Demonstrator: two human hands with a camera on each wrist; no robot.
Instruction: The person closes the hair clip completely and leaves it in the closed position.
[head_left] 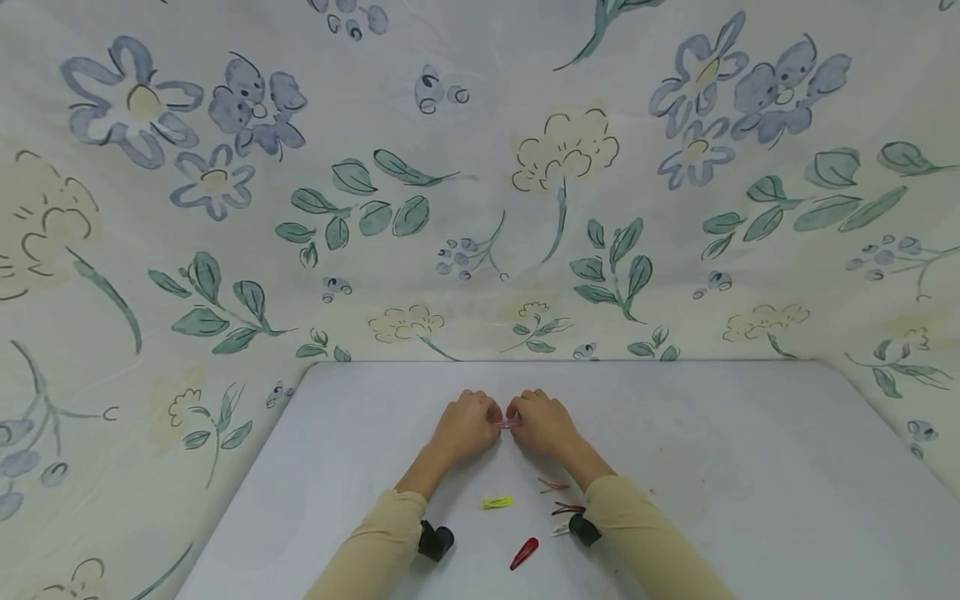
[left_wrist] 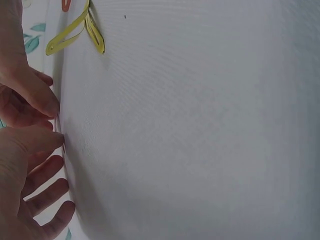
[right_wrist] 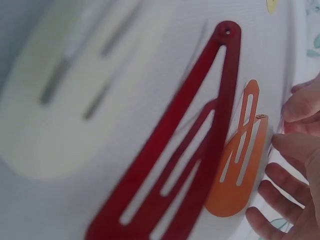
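Observation:
Both hands meet over the far middle of the white table. My left hand (head_left: 468, 423) and my right hand (head_left: 542, 423) pinch a small pink hair clip (head_left: 508, 423) between thumbs and fingers, one at each end. Fingers hide most of that clip in both wrist views. Nearer my body lie a yellow snap hair clip (head_left: 497, 503) and a red one (head_left: 524, 553). Beside the right forearm are an orange clip (right_wrist: 240, 185), a dark red clip (right_wrist: 227, 75) and a cream clip (right_wrist: 35, 145), which is blurred by closeness. The yellow, orange and dark red clips stand sprung open.
A black wrist camera (head_left: 437, 540) sits at the left cuff and another (head_left: 585, 529) at the right cuff, partly covering the cream clip. The white table (head_left: 750, 467) reaches back to a flower-patterned cloth (head_left: 480, 183).

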